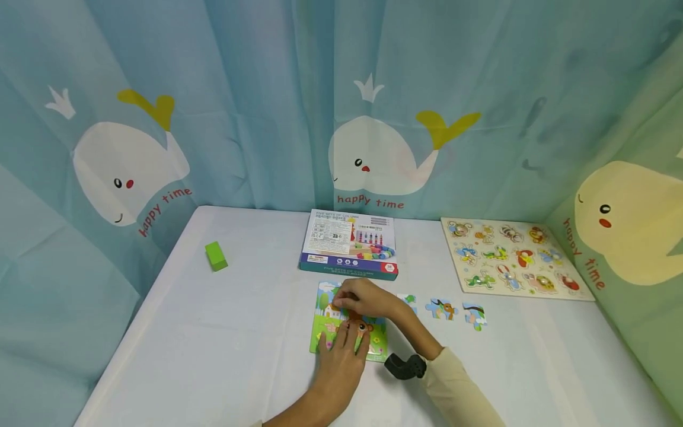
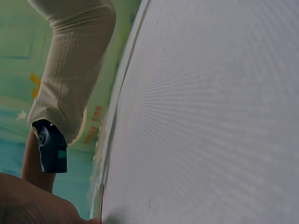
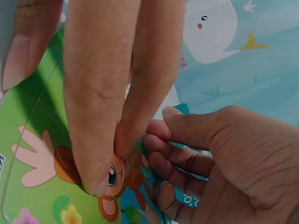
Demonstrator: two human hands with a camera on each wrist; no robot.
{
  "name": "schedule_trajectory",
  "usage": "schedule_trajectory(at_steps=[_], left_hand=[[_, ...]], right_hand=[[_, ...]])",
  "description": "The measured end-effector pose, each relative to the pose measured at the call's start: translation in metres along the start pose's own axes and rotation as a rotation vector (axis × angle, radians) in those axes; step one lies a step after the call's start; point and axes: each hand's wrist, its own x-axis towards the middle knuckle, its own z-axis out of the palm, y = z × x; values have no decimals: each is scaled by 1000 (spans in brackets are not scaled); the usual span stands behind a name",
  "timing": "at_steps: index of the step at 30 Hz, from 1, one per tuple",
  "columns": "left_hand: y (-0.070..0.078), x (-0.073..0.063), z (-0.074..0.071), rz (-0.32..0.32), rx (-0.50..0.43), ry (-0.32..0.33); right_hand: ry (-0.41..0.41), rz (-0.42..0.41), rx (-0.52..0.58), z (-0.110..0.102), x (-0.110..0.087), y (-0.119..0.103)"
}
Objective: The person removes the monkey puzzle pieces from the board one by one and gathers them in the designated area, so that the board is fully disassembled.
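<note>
A jigsaw puzzle [image 1: 380, 347] with a brown monkey on a green and blue picture lies in front of me. My left hand [image 1: 341, 365] rests on its lower part with fingers outstretched, and in the right wrist view those fingers [image 3: 98, 93] press down beside the monkey's eye. My right hand [image 1: 365, 296] bends over the upper part, thumb and fingers curled together at a puzzle piece mostly hidden by them. Seen from the right wrist, the curled fingertips [image 3: 159, 128] meet at the picture. The left wrist view catches only part of the left hand [image 2: 37, 205], low in the corner.
Loose jigsaw pieces [image 1: 441, 309] lie in a row to the right. Behind the puzzle is a flat bead-set box [image 1: 347, 246]; an insect peg board [image 1: 512, 258] lies back right. A green block [image 1: 216, 256] sits at left. A black wrist camera [image 1: 405, 366] is on the right wrist.
</note>
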Motion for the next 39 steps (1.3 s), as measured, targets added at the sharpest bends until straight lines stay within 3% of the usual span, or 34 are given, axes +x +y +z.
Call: schedule_trajectory(at_steps=[7,16,26,39], left_hand=[[0,1,2,18,15,18],[-1,0,0,19,6,-19],[-2,1,2,51,37,-43],[-2,2,4,56,49,-38]], right_hand=[[-5,23,35,1,0,-2],[39,-45,6,1,-2,1],[14,21,5,5,0,1],[14,-2,15,4,-1,-2]])
